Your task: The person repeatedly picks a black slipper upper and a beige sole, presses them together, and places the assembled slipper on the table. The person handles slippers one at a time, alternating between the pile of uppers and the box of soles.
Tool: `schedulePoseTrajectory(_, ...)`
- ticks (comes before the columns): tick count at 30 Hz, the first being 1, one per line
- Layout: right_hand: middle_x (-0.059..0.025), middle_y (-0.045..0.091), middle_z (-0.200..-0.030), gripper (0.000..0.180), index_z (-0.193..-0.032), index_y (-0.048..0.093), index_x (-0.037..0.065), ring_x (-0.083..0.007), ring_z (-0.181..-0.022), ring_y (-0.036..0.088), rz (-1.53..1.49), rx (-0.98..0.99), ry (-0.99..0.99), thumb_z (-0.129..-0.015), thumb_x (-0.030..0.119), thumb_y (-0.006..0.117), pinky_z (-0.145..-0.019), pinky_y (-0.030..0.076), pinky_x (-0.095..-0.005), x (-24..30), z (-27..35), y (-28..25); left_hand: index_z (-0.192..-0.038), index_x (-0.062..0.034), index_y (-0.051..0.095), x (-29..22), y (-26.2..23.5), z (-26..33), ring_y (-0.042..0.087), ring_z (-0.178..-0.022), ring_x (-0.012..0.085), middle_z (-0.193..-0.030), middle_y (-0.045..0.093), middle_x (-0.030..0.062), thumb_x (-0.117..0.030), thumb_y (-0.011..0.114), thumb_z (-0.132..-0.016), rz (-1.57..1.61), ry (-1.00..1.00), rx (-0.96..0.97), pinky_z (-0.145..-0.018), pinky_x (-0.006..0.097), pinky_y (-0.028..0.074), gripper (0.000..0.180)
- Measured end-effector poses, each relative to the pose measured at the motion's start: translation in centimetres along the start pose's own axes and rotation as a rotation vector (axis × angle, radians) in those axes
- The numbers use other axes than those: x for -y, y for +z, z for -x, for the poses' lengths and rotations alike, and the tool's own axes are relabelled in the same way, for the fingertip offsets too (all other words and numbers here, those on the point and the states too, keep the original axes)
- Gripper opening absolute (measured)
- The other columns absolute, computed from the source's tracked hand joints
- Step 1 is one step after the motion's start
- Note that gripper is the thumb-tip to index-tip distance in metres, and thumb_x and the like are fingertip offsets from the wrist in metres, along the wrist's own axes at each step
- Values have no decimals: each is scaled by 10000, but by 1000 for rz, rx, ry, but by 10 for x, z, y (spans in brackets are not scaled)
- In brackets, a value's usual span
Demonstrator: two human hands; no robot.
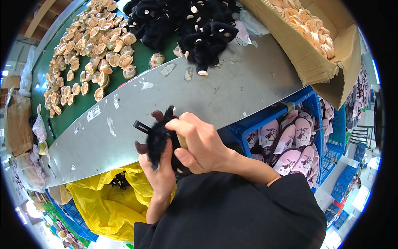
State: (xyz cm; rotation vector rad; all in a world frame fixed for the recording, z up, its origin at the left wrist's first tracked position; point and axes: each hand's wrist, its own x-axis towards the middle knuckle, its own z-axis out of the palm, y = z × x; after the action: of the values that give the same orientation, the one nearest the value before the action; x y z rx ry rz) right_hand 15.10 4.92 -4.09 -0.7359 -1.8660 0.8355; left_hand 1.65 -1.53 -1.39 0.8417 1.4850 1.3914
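Observation:
A small black furry plush piece (156,143) is held in front of me, over the near edge of the metal table. Two brown horn- or ear-like parts and a black tag (142,127) stick out from its left side. My left hand (161,176) grips it from below, thumb against the fur. My right hand (202,145) is closed on its right side, with curled fingers at the upper edge and the thumb lower down. Between the right fingers and thumb shows a sliver of a tan piece (181,141); the rest of it is hidden.
Many tan, shell-like doll-head parts (99,50) cover the green surface (143,52) at the left. Black furry pieces (207,39) are heaped behind the grey table (248,79). A cardboard box (306,70) holds peach-coloured bands; blue crates (240,133) hold pink slippers (290,143). Yellow plastic bag (105,203) lower left.

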Motion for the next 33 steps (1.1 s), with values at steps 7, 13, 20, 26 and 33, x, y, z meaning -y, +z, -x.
schedulePoseTrajectory(7,-133,612,-928,645,-1219,580,31,-245,-731,585,-151,-26,-23,-749,321,913,-675,495,-325,-19,6,-9,-1210,47,646,7,-5,-3,644,-964,129,-1099,691,58,-107,647,-1001,163,-77,204,-847,283,512,260)
schedulePoseTrajectory(13,-33,594,-858,487,-1085,604,30,-56,-701,532,-425,4,329,-785,275,899,-615,414,-197,-8,4,-24,-1093,29,693,3,3,-2,618,-909,104,-1019,688,30,-124,675,-984,58,43,245,-814,268,495,188)
schedulePoseTrajectory(20,19,574,-829,346,-999,606,57,-15,-705,509,-706,-53,492,-835,231,857,-610,399,-171,3,-3,-26,-1311,-17,564,-5,18,-3,642,-1129,207,-1264,628,113,-158,778,-905,618,-111,143,-1001,349,516,480)
schedulePoseTrajectory(26,40,567,-801,311,-975,610,63,0,-701,489,-682,-47,462,-856,236,839,-590,383,-178,0,-10,-26,-1521,-93,303,7,11,3,610,-1231,271,-1378,548,109,-257,858,-813,793,-358,223,-1054,402,516,914)
schedulePoseTrajectory(33,30,584,-771,313,-962,618,58,-2,-685,499,-624,-122,492,-876,277,825,-581,390,-175,-4,-7,-20,-1328,13,602,8,4,-2,685,-1050,194,-1142,705,87,-169,842,-845,695,-251,393,-1016,324,498,569)
